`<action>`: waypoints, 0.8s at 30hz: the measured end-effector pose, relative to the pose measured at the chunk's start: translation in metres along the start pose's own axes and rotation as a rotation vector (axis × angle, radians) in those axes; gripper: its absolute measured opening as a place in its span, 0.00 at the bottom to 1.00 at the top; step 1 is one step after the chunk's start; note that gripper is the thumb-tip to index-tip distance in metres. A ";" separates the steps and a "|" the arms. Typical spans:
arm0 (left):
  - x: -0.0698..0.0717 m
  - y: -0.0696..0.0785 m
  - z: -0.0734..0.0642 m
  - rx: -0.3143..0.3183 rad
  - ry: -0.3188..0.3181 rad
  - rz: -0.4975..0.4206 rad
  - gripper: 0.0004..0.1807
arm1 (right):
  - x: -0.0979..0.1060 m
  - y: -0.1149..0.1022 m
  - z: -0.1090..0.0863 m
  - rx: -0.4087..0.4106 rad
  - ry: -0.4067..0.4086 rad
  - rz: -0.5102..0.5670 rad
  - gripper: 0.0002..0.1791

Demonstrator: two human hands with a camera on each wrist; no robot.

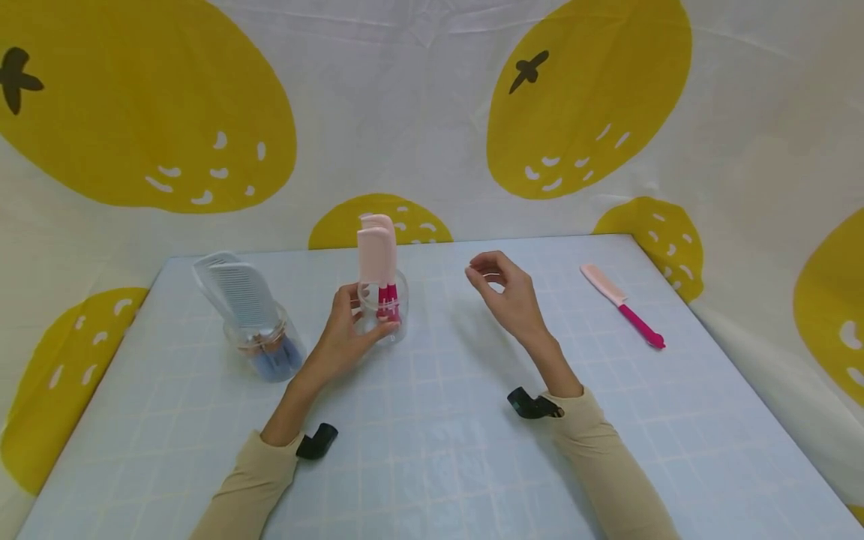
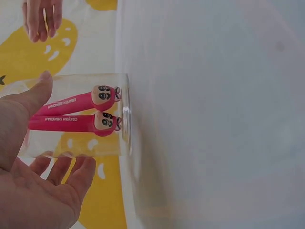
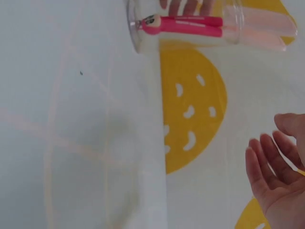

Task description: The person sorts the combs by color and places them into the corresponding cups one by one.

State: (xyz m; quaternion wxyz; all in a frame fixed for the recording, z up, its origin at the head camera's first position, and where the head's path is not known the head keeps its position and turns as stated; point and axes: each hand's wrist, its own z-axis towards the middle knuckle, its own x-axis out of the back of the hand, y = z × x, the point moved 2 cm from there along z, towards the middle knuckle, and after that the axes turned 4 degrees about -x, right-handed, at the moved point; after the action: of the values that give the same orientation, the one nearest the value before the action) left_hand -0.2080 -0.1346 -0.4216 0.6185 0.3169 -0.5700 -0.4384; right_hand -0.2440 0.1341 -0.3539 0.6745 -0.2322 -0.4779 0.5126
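Note:
My left hand [image 1: 347, 334] grips a clear glass jar [image 2: 125, 102], thumb on one side and fingers round the other. Two pink combs [image 1: 376, 251] stand in it, heads up above the rim. Their dark pink handles [image 2: 71, 123], each ending in a small cartoon face, reach down inside the jar. To the right of the jar, my right hand [image 1: 509, 296] hangs over the table with loosely bent fingers and nothing in them. Another pink comb [image 1: 607, 286] with a dark pink handle lies on the table further right.
A second clear jar [image 1: 286, 337] at the left holds pale blue combs [image 1: 243, 292] with blue handles, leaning left. The table [image 1: 418, 465] has a pale blue grid cover. Behind it hangs a white cloth [image 1: 391, 112] with large yellow fruit prints.

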 end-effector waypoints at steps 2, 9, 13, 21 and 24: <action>0.000 -0.001 0.000 0.003 0.000 -0.003 0.48 | 0.007 -0.004 -0.002 0.000 0.005 -0.016 0.13; 0.000 -0.002 0.000 0.006 0.006 -0.008 0.48 | 0.029 0.011 -0.007 -0.012 0.052 -0.023 0.13; 0.000 -0.002 -0.001 0.006 0.007 -0.010 0.48 | 0.042 0.026 -0.008 -0.011 0.081 -0.040 0.13; -0.001 -0.002 0.000 0.000 0.004 -0.006 0.49 | 0.069 0.042 -0.009 -0.085 0.145 -0.051 0.14; -0.001 -0.003 0.000 0.001 0.005 -0.003 0.48 | 0.078 0.049 -0.010 -0.118 0.157 -0.070 0.14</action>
State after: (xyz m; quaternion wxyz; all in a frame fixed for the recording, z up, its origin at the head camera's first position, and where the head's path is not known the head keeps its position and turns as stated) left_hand -0.2088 -0.1353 -0.4242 0.6193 0.3190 -0.5680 -0.4383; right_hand -0.2570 0.2251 -0.3653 0.7125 -0.2942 -0.4609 0.4397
